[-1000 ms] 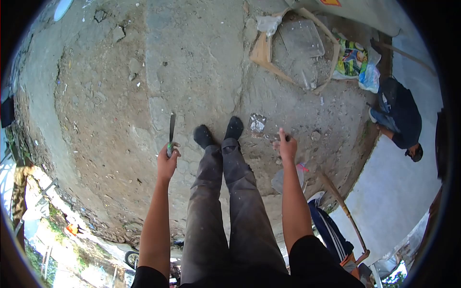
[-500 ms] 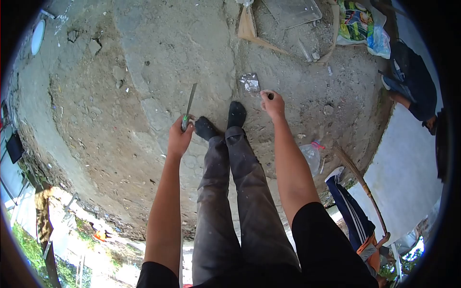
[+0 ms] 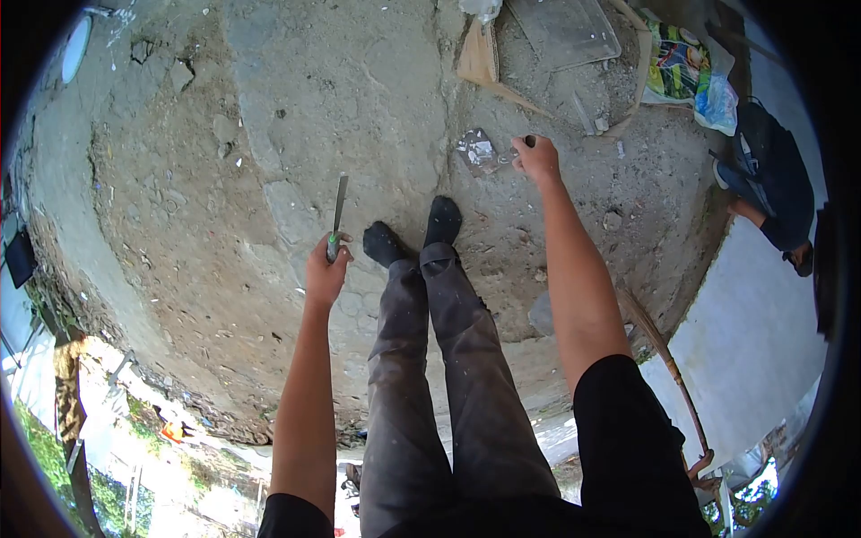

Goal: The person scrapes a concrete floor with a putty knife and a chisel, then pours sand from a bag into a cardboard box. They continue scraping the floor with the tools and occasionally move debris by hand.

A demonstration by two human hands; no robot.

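My left hand is closed round the green and grey handle of a knife-like tool. Its long, narrow metal blade points away from me. On the right, my right hand is a fist, with a dark round handle end showing at the top. Just left of that fist is a squarish dark grey plate with white, plaster-like smears. It looks like the blade of a trowel held in that fist, though the joint is hard to see. Both hands are stretched out above the ground, beyond my dark shoes.
Rough, debris-strewn ground spreads ahead. Cardboard, a clear plastic sheet or lid and a colourful bag lie at the upper right. A person in dark clothes is at the right; another person's hand holds a broom.
My right hand has moved outward to the right, and the smeared plate sits slightly turned. My left hand has shifted a little left and closer to me, its blade more upright in view.
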